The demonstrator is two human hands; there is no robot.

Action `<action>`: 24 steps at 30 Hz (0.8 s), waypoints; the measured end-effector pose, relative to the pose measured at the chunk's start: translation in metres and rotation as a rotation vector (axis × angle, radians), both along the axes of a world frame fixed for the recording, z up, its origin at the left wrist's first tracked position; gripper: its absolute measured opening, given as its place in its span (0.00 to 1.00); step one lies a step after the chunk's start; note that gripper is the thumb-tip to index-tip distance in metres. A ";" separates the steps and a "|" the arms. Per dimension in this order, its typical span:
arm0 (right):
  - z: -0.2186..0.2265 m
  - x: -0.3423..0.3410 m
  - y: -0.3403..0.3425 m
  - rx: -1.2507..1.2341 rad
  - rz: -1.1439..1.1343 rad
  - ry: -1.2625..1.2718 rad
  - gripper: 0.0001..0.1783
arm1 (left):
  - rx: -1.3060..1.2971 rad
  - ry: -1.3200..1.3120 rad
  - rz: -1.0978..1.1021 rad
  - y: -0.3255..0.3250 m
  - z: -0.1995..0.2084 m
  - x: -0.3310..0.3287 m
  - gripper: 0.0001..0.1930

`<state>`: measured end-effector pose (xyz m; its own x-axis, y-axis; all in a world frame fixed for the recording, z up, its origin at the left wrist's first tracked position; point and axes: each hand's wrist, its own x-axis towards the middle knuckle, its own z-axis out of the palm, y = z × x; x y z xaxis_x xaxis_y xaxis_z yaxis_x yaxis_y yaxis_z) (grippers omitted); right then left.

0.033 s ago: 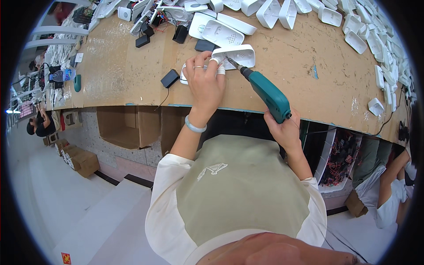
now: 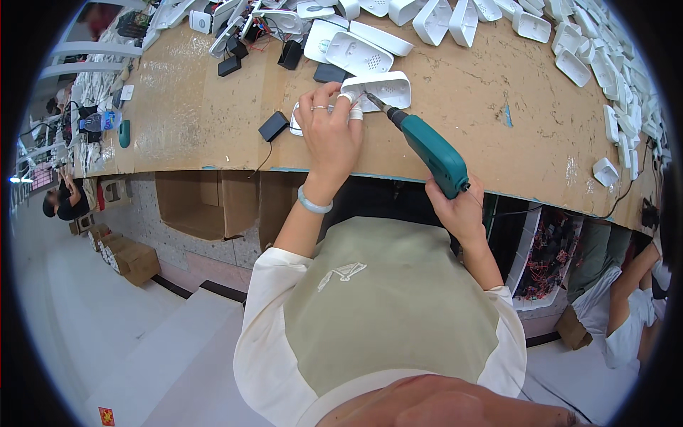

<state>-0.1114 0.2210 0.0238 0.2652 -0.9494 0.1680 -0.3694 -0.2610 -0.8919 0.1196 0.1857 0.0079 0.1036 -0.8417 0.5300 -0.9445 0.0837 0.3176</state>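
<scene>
Casing (image 2: pixel 393 88): is lying open side up on the worktop (image 2: pixel 462 135), near the screwdriver's tip.
Left hand (image 2: pixel 333 139): is holding the casing's left end with bent fingers.
Right hand (image 2: pixel 459 206): is gripping the screwdriver (image 2: pixel 431 146), whose tip is reaching into the casing.
Black box (image 2: pixel 273 127): is sitting left of the left hand.
White shells (image 2: pixel 532 27): are lying along the far and right sides.

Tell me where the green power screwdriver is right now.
In the head view, the green power screwdriver is right of centre, held in the right hand, its tip at the white casing that the left hand touches.
</scene>
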 end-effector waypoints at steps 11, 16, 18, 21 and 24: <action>0.003 -0.001 0.001 0.002 0.007 0.013 0.15 | 0.007 -0.001 -0.002 0.001 0.000 0.000 0.08; 0.002 -0.002 0.002 0.009 0.012 0.009 0.16 | 0.018 -0.018 0.006 0.001 0.001 0.000 0.08; 0.002 -0.002 0.002 0.007 0.015 -0.002 0.16 | 0.020 -0.014 0.007 0.001 0.001 0.000 0.08; 0.003 -0.001 0.001 -0.005 0.015 -0.006 0.16 | 0.025 -0.016 0.011 0.002 0.001 0.000 0.09; 0.004 0.000 0.001 0.003 0.013 0.001 0.16 | 0.029 -0.021 0.015 0.002 0.000 0.000 0.09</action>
<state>-0.1114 0.2217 0.0276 0.2780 -0.9463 0.1649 -0.3670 -0.2633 -0.8922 0.1199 0.1875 0.0076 0.1052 -0.8552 0.5075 -0.9521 0.0607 0.2996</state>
